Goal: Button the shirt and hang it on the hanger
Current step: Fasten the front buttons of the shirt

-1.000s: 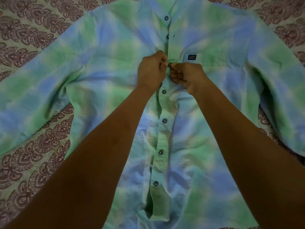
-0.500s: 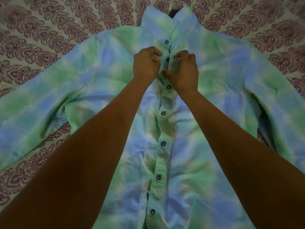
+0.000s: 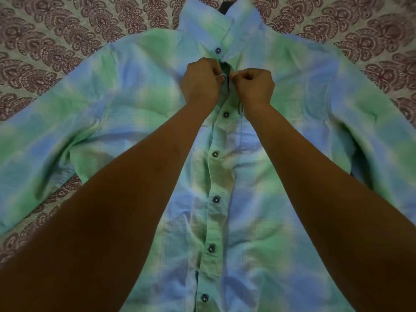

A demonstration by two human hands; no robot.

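Note:
A blue and green checked shirt (image 3: 126,97) lies face up and spread out, collar at the top. Several dark buttons run down its front placket, fastened below my hands. My left hand (image 3: 201,83) pinches the left placket edge and a button just under the collar. My right hand (image 3: 254,85) pinches the right placket edge beside it, fingers curled. The two hands nearly touch. One more button (image 3: 218,50) sits above them at the collar. A dark piece (image 3: 224,6) pokes out of the collar opening; I cannot tell whether it is the hanger.
The shirt rests on a bedsheet (image 3: 67,34) with a maroon paisley print, visible around the collar, shoulders and under the left sleeve. Both sleeves spread out to the sides.
Both hands moved up the placket from the chest button to the one under the collar. The button they held a second ago now shows fastened below them.

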